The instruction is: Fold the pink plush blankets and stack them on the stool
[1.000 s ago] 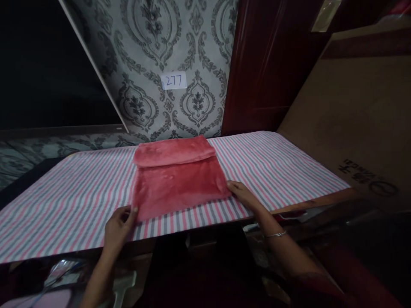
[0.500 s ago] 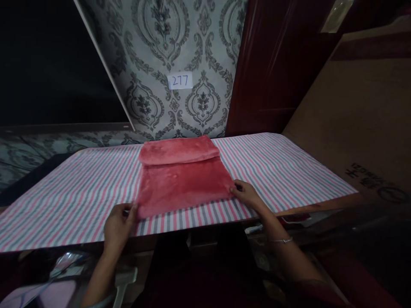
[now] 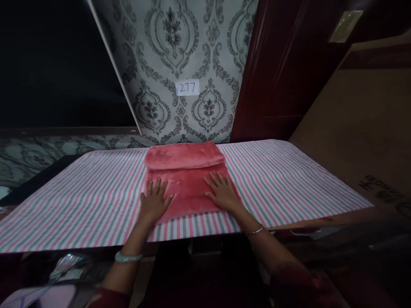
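A plush red cloth (image 3: 188, 182) lies on the striped tablecloth (image 3: 279, 184), its far end folded over into a thicker band. Flat on the cloth's near left part rests my left hand (image 3: 154, 203), fingers spread. My right hand (image 3: 223, 192) lies palm down on the right part, its fingers also apart and pointing toward the fold. Neither hand grips anything. The cloth's near edge shows between the two wrists, a little in from the table's front edge.
A dark screen (image 3: 64, 68) stands at the back left. Behind the table is a patterned wall with a paper label (image 3: 187, 87) reading 277. A large cardboard box (image 3: 362, 128) flanks the right side. Clutter, including a pinkish item (image 3: 48, 295), sits below at the left.
Both hands have let go of the cloth's near corners and moved inward and forward onto its surface, opening flat. The view has shifted slightly.
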